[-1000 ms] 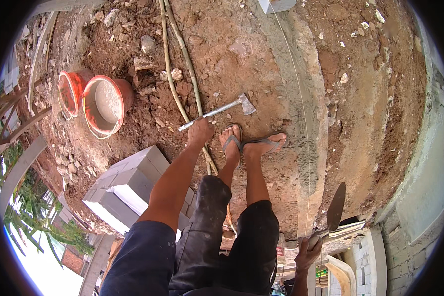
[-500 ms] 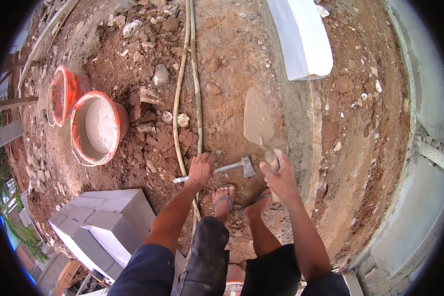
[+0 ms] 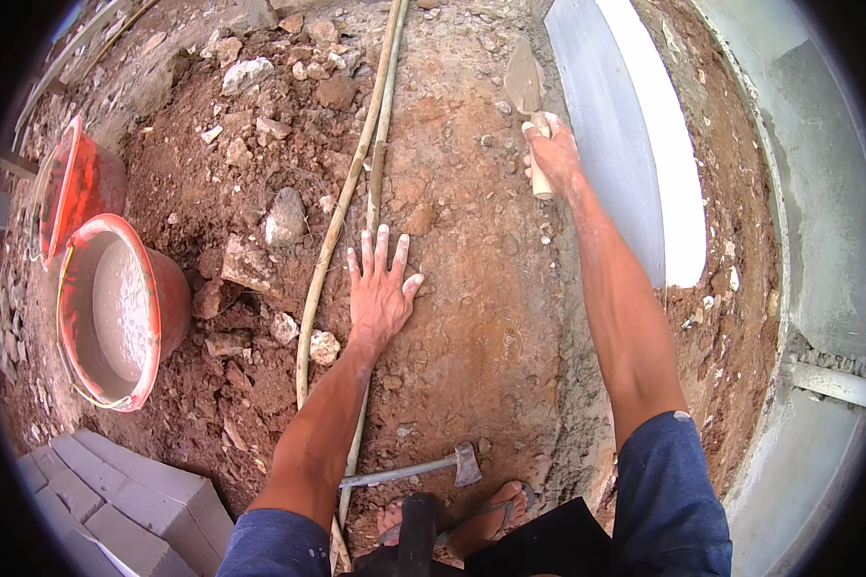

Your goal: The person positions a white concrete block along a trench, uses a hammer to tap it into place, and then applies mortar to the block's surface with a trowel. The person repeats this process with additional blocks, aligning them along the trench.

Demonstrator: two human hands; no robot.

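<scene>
My right hand (image 3: 554, 154) is closed round the pale handle of a pointed trowel (image 3: 523, 82), whose mortar-smeared blade points away from me. It is beside the grey face of a low block course (image 3: 611, 125) with a white top. My left hand (image 3: 381, 300), its fingers spread and holding nothing, reaches over the reddish soil beside two long thin poles or hoses (image 3: 344, 207). Whether its palm touches the ground I cannot tell. Close to my sandalled feet lies a hatchet (image 3: 466, 464), its metal handle crossing one of the long pieces.
To the left, an orange bucket (image 3: 171, 306) holds grey mortar (image 3: 123, 313), with a second orange bucket (image 3: 101, 183) behind it. Stacked grey blocks (image 3: 154, 490) stand at lower left. Stones (image 3: 286, 217) litter the soil. A grey wall (image 3: 818, 202) runs along the right.
Both hands have moved forward, away from my feet. The trowel has gone with my right hand to beside the block course. My left hand has left the hatchet's handle area and spread its fingers.
</scene>
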